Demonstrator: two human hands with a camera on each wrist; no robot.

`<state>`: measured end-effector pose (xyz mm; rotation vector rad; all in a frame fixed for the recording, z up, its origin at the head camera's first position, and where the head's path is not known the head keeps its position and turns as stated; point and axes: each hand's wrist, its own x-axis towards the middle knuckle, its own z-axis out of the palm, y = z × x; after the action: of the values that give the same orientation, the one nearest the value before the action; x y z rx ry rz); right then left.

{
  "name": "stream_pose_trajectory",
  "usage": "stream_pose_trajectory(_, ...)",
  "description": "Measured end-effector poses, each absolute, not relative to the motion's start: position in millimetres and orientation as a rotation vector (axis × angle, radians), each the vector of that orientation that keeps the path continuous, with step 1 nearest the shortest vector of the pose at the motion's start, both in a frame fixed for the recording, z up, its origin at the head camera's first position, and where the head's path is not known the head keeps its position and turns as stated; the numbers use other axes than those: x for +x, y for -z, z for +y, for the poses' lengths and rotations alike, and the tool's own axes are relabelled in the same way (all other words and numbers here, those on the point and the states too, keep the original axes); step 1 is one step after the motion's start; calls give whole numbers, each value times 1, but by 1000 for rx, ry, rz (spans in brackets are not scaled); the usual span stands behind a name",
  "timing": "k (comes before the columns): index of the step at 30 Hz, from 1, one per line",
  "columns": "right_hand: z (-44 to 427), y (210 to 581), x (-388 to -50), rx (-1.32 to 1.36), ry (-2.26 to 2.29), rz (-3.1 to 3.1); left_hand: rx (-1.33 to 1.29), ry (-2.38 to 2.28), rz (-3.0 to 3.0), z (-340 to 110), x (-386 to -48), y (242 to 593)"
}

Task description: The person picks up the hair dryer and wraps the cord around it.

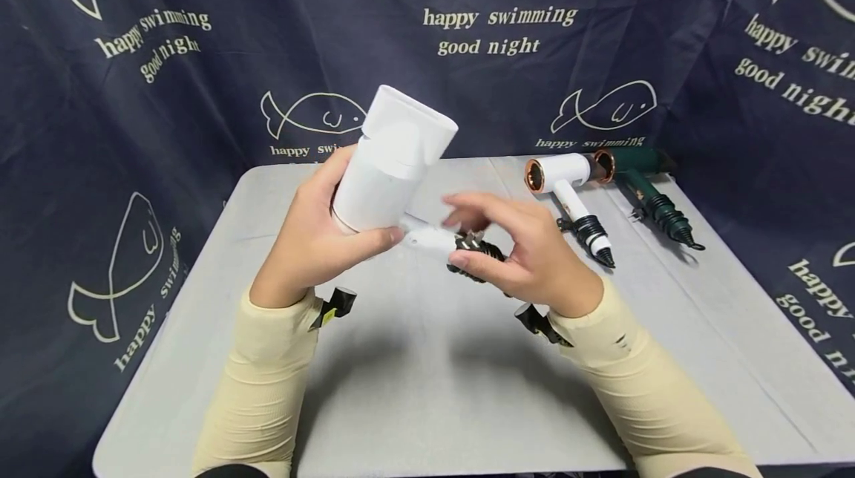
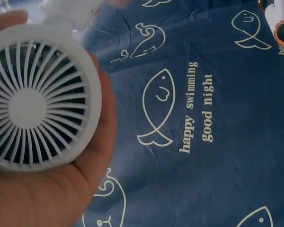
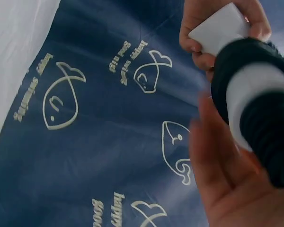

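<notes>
A white hair dryer (image 1: 384, 185) is held above the table, its flat nozzle tilted up. My left hand (image 1: 300, 244) grips it round the barrel, thumb near the handle joint. In the left wrist view its round slotted grille (image 2: 28, 109) faces the camera. Dark cord (image 3: 248, 52) is wound round the handle's lower end, and a plug (image 1: 473, 240) shows there. Close by is my right hand (image 1: 531, 251), its thumb at the cord and its other fingers lifted and blurred. In the right wrist view these fingers stretch beside the handle; whether they touch it, I cannot tell.
On the table (image 1: 414, 404), at the back right, lies a white hair dryer with copper trim (image 1: 568, 177). Beside it lies a dark green hair dryer (image 1: 641, 174). Both have cords wound round their handles. A blue printed curtain (image 1: 374, 33) hangs behind and at the sides.
</notes>
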<state>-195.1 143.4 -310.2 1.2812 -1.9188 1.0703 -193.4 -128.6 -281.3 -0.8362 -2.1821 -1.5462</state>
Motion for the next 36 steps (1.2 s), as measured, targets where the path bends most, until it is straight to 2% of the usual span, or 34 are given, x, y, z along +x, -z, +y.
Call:
stream_pose_trajectory(4, 142, 314, -199, 1382, -1159, -1975, -839, 1534, -2245, -130, -194, 281)
stream_pose_trajectory(9, 138, 319, -199, 1250, -1308, -2081, -768, 1570, -2276, -129, -197, 285)
stream_pose_trajectory(15, 137, 334, -213, 852, -1593, -2282, -658, 1373, -2208, -128, -204, 289)
stream_pose_trajectory(24, 138, 408, -277, 218, -1653, -2487, -640, 1354, -2214, -127, -204, 290)
stream_pose_trajectory(29, 156, 433, -298, 21, -1534, -2523, -665, 1344, -2254, -128, -204, 290)
stream_pose_trajectory(36, 175, 447, -312, -129, -1413, -2580, -706, 1351, -2312, -127, -203, 290)
